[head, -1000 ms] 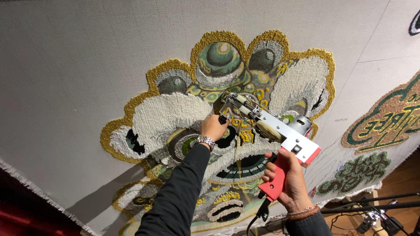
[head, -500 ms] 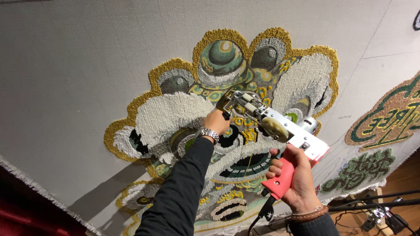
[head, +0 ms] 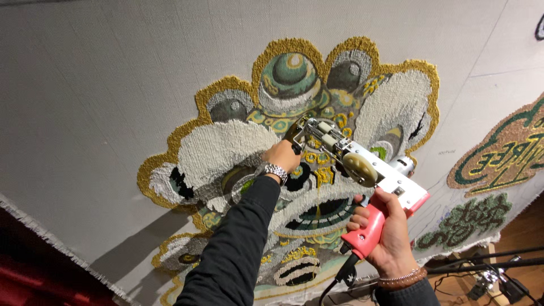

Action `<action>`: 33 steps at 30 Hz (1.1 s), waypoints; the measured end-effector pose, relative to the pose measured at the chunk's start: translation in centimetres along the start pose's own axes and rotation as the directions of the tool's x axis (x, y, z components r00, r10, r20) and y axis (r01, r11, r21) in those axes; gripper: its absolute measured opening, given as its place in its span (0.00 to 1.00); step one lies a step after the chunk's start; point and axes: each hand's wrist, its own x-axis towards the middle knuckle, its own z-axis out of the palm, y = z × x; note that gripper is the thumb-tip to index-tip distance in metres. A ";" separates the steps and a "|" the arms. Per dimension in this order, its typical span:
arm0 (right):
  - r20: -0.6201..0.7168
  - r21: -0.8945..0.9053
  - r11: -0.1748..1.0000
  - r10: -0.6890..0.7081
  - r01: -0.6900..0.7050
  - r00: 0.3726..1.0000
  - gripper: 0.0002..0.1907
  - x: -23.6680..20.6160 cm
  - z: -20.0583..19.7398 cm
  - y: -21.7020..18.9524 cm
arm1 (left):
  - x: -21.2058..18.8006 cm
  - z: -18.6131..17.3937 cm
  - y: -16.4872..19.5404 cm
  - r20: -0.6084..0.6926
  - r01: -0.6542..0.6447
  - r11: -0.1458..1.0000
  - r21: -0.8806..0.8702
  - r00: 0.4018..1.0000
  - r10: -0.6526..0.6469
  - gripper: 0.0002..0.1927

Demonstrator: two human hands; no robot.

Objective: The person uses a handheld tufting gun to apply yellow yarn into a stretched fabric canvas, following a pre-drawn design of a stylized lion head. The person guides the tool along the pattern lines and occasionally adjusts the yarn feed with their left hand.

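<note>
The tufting gun [head: 362,170] is pressing its nose into the cloth [head: 113,85], just beside the left hand [head: 281,157] and up and left of the right hand [head: 384,238]. The right hand is wrapping tight around the pink grip [head: 367,232], fingers closed over it, with the cord [head: 334,283] trailing down below the wrist. The left hand is closing on the front handle near the needle, knuckles touching or nearly touching the pile; a metal watch [head: 275,170] is sitting on that wrist. The needle end is working in the middle of the tufted lion face [head: 294,141], among yellow curls between the white tufts to the left of the hands and the green and gold dome above them. To do this stretch well, I judge that both hands should be pushing the gun evenly into the cloth so the foot is riding flat, the left steering along the yellow line and the right keeping the body square to the surface. Any lean or slackening of pressure is likely to be leaving loose loops or tearing the weave. More tufted patches [head: 498,158] are lying well to the right of the right hand.
</note>
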 end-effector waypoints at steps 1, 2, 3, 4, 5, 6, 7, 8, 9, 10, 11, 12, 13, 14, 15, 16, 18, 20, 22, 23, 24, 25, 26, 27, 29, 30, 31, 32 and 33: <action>0.003 0.005 1.000 0.003 -0.003 1.000 0.21 -0.1 -0.1 -0.1 | 0.0 -0.1 0.1 -0.013 0.002 1.000 -0.018 1.000 -0.003 0.19; 0.000 0.006 1.000 0.004 -0.004 1.000 0.21 -0.2 -0.3 0.0 | -0.3 0.0 0.2 -0.019 0.005 0.999 -0.036 1.000 -0.005 0.18; 0.007 0.006 1.000 0.001 -0.001 1.000 0.21 0.0 -0.3 0.0 | -0.3 -0.2 0.4 -0.015 0.005 1.000 -0.024 1.000 -0.005 0.19; 0.015 0.007 1.000 -0.002 0.002 1.000 0.21 0.2 -0.4 0.0 | -0.4 -0.3 0.5 -0.011 0.006 1.000 -0.011 1.000 -0.006 0.20; 0.007 -0.003 1.000 -0.003 0.003 1.000 0.21 0.0 -0.9 0.0 | -0.7 -0.1 0.4 0.002 0.010 1.000 0.003 1.000 -0.010 0.20; 0.005 -0.016 1.000 -0.009 0.009 1.000 0.22 -0.1 -1.4 -0.2 | -0.9 0.0 0.4 0.019 0.002 0.999 -0.048 1.000 -0.001 0.21; 0.011 -0.029 0.999 -0.018 0.019 1.000 0.23 0.3 -1.7 -0.5 | -0.8 0.0 0.2 0.026 -0.009 0.995 -0.097 1.000 0.011 0.21; 0.041 -0.032 0.999 -0.019 0.020 0.999 0.23 0.4 -2.3 -0.6 | -1.1 0.6 -0.2 0.047 -0.012 0.989 -0.148 0.999 0.019 0.21; 0.066 -0.036 0.999 -0.019 0.021 0.998 0.23 0.5 -3.2 -0.9 | -1.5 1.6 -0.4 0.089 -0.023 0.966 -0.258 0.995 0.047 0.22; 0.101 -0.038 0.999 -0.023 0.027 0.995 0.23 0.9 -4.0 -1.4 | -1.4 2.4 -0.6 0.119 -0.024 0.931 -0.365 0.990 0.073 0.21; 0.125 -0.037 0.999 -0.008 0.012 0.992 0.22 1.2 -4.9 -1.7 | -1.4 3.5 -0.6 0.149 -0.021 0.878 -0.478 0.983 0.104 0.20; 0.143 -0.038 0.999 0.011 -0.006 0.990 0.21 1.2 -6.1 -2.0 | -1.3 4.8 -0.3 0.119 -0.087 0.792 -0.605 0.973 0.198 0.20; 0.168 -0.039 0.999 0.026 -0.020 0.985 0.21 1.3 -7.2 -2.3 | -1.0 6.0 0.1 0.067 -0.155 0.649 -0.745 0.950 0.304 0.20; 0.175 -0.058 0.998 0.012 -0.002 0.985 0.22 1.6 -8.1 -2.5 | -0.7 6.9 0.6 0.007 -0.208 0.491 -0.846 0.916 0.401 0.22; 0.177 -0.079 0.997 0.001 0.014 0.984 0.23 1.6 -9.1 -2.8 | -0.5 7.8 1.1 0.047 -0.153 0.413 -0.898 0.899 0.436 0.23; 0.172 -0.098 0.995 -0.009 0.026 0.985 0.24 1.3 -10.2 -3.0 | -0.3 8.4 1.6 0.080 -0.098 0.335 -0.937 0.874 0.480 0.26; 0.166 -0.145 0.989 -0.016 0.041 0.986 0.26 1.1 -11.8 -4.2 | -0.5 9.0 2.6 0.214 0.015 0.390 -0.921 0.855 0.472 0.28; 0.161 -0.180 0.982 -0.025 0.054 0.987 0.27 0.5 -12.9 -4.8 | -1.1 9.7 3.1 0.387 0.093 0.634 -0.768 0.855 0.344 0.25; 0.166 -0.209 0.975 -0.045 0.080 0.985 0.28 -0.1 -13.5 -5.6 | -1.6 9.6 3.7 0.339 0.005 0.557 -0.831 0.798 0.499 0.24; 0.140 -0.234 0.968 -0.061 0.093 0.988 0.28 -0.6 -13.7 -5.9 | -2.1 9.6 4.0 0.311 -0.031 0.510 -0.860 0.760 0.570 0.24; 0.118 -0.259 0.960 -0.078 0.106 0.990 0.29 -0.9 -13.8 -6.1 | -2.4 9.7 4.4 0.317 -0.029 0.522 -0.852 0.765 0.560 0.24; 0.097 -0.282 0.952 -0.095 0.119 0.991 0.29 -1.3 -13.8 -6.2 | -2.7 9.6 4.7 0.325 -0.026 0.536 -0.844 0.770 0.549 0.23; 0.097 -0.295 0.946 -0.109 0.133 0.989 0.29 -1.6 -13.8 -6.2 | -2.9 9.6 4.8 0.333 -0.024 0.551 -0.834 0.775 0.537 0.23; 0.098 -0.308 0.940 -0.123 0.148 0.988 0.29 -1.9 -13.7 -6.3 | -3.1 9.6 4.9 0.300 -0.036 0.510 -0.859 0.772 0.561 0.21; 0.101 -0.324 0.931 -0.141 0.166 0.985 0.29 -2.4 -13.5 -6.3 | -3.4 9.4 4.8 0.236 -0.054 0.424 -0.904 0.764 0.600 0.18; 0.104 -0.326 0.929 -0.146 0.172 0.984 0.29 -2.4 -13.4 -6.2 | -3.5 9.2 4.7 0.252 -0.032 0.432 -0.901 0.771 0.585 0.17; 0.107 -0.329 0.928 -0.150 0.177 0.983 0.29 -2.4 -13.3 -6.2 | -3.6 8.9 4.5 0.269 -0.010 0.438 -0.899 0.778 0.568 0.16; 0.113 -0.328 0.929 -0.143 0.173 0.983 0.28 -2.3 -13.1 -6.1 | -3.6 8.6 4.3 0.284 0.013 0.443 -0.896 0.785 0.551 0.17; 0.120 -0.327 0.930 -0.138 0.170 0.983 0.28 -2.1 -12.9 -6.1 | -3.7 8.3 4.1 0.296 0.009 0.477 -0.879 0.795 0.530 0.17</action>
